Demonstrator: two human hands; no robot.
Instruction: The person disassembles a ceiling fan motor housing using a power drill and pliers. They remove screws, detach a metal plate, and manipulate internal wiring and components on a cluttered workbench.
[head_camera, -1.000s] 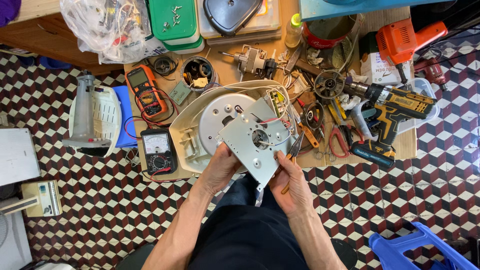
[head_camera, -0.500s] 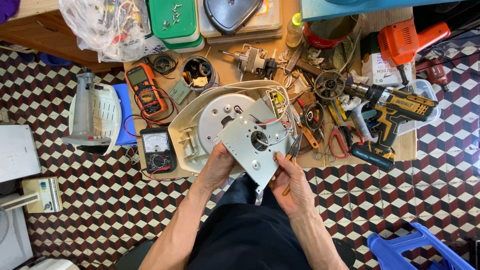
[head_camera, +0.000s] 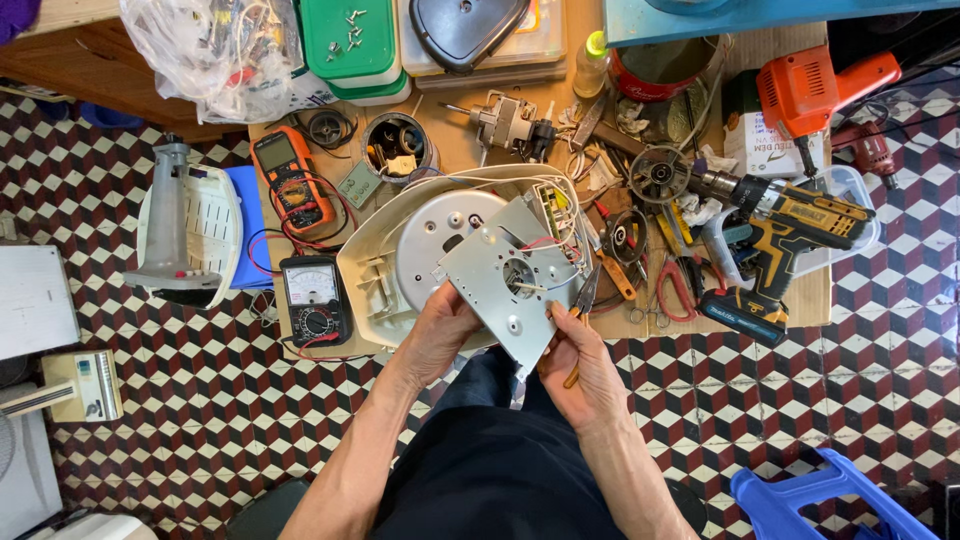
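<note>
Left hand grips the lower-left edge of a grey perforated metal plate, fingers curled shut around it; right hand has fingers closed on a thin orange-handled tool and touches the plate's lower-right edge. Plate sits tilted above the desk's near edge, over the cream appliance housing, long axis running from upper left to lower right, lower corner pointing toward the person. Pliers lie just right of the plate.

We see bare forearms, no sleeves, no watch; left hand and right hand ungloved, ringless; dark navy trousers over lap.
</note>
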